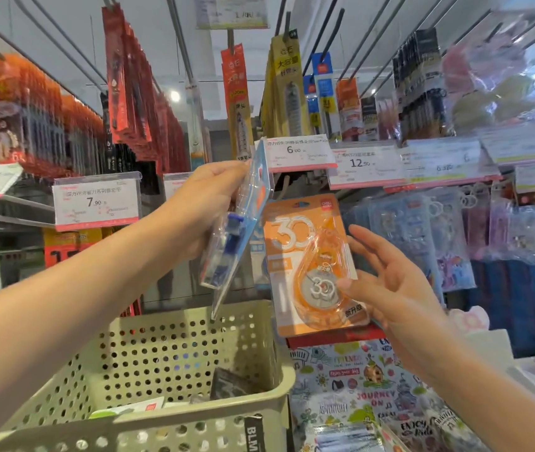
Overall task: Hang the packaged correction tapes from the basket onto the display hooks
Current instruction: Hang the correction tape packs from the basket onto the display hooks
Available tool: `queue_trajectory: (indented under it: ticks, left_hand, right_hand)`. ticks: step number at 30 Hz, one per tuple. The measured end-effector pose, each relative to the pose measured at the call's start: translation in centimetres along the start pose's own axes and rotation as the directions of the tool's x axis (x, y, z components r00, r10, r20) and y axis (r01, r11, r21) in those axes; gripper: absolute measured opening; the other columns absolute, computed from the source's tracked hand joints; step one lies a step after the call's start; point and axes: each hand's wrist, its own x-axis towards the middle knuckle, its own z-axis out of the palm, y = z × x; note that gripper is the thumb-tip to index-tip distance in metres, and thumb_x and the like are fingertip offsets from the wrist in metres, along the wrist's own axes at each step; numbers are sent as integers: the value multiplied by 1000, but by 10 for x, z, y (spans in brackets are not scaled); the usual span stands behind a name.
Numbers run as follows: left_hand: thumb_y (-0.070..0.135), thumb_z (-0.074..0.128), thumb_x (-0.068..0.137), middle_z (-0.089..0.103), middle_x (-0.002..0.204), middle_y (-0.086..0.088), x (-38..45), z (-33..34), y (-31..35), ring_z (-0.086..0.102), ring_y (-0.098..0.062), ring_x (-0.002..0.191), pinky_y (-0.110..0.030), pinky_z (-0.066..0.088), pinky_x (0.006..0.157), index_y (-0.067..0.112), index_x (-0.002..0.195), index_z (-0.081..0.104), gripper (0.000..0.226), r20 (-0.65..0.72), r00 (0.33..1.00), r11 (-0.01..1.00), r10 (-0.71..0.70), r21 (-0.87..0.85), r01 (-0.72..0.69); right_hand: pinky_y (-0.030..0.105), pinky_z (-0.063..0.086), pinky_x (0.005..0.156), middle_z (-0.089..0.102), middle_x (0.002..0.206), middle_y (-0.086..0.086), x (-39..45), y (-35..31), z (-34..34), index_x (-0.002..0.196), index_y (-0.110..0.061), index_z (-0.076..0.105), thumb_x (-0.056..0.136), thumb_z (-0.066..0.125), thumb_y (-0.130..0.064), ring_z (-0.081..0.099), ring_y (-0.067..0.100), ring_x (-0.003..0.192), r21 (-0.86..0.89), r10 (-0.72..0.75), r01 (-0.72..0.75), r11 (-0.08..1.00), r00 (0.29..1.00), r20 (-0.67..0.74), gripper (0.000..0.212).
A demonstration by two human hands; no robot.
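My left hand (pixel 207 197) is shut on a blue packaged correction tape (pixel 240 223), held edge-on just under the 6.00 price tag (pixel 298 151). To its right an orange packaged correction tape (pixel 308 262) hangs from a display hook behind that tag. My right hand (pixel 386 282) is spread, its thumb touching the lower right of the orange pack and fingers beside its edge. Below, the pale green perforated basket (pixel 175 415) holds a few more packs at its bottom.
Hooks above carry rows of red, yellow and black pen refill packs (pixel 129 93). Price tags line the rail, including 7.90 (pixel 96 202) and 12.50 (pixel 362 163). Clear pouches (pixel 422 230) hang at right. Printed notebooks (pixel 357 399) lie below right of the basket.
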Motion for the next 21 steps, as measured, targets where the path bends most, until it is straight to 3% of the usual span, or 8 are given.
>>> queue_trajectory:
  ticks: [5, 10, 15, 21]
  left_hand:
    - [11, 39, 98, 46, 30, 6, 4, -1, 3, 41, -4, 26, -9, 34, 35, 6, 73, 51, 29, -15, 1000, 1000, -24, -17, 24]
    - [12, 40, 98, 43, 31, 8, 4, -2, 4, 40, -4, 26, -10, 35, 34, 6, 89, 54, 18, -24, 999, 999, -31, 21, 32]
    - [12, 39, 98, 42, 32, 7, 4, -2, 7, 40, -5, 25, -10, 36, 34, 7, 92, 52, 15, -14, 999, 999, -40, -1, 40]
    - [13, 40, 98, 45, 34, 1, 3, -4, 10, 44, -6, 23, -10, 37, 32, 7, 71, 48, 29, 4, 997, 997, -72, -33, 72]
  right_hand:
    - [21, 56, 63, 63, 117, -15, 2, 2, 2, 122, -32, 49, 80, 58, 10, 72, 13, 88, -2, -34, 34, 999, 999, 10, 60]
    - [21, 55, 64, 66, 113, -19, 7, 3, 4, 118, -35, 54, 81, 57, 12, 72, 13, 85, 3, -79, 79, 997, 996, 39, 60]
    - [30, 58, 73, 65, 119, -17, 11, 6, 6, 125, -28, 55, 82, 55, 14, 70, 18, 96, -13, -97, 98, 995, 993, 69, 60]
    - [31, 58, 79, 71, 109, -14, 16, 7, 8, 124, -25, 56, 82, 56, 12, 68, 17, 100, -25, -119, 121, 992, 990, 72, 56]
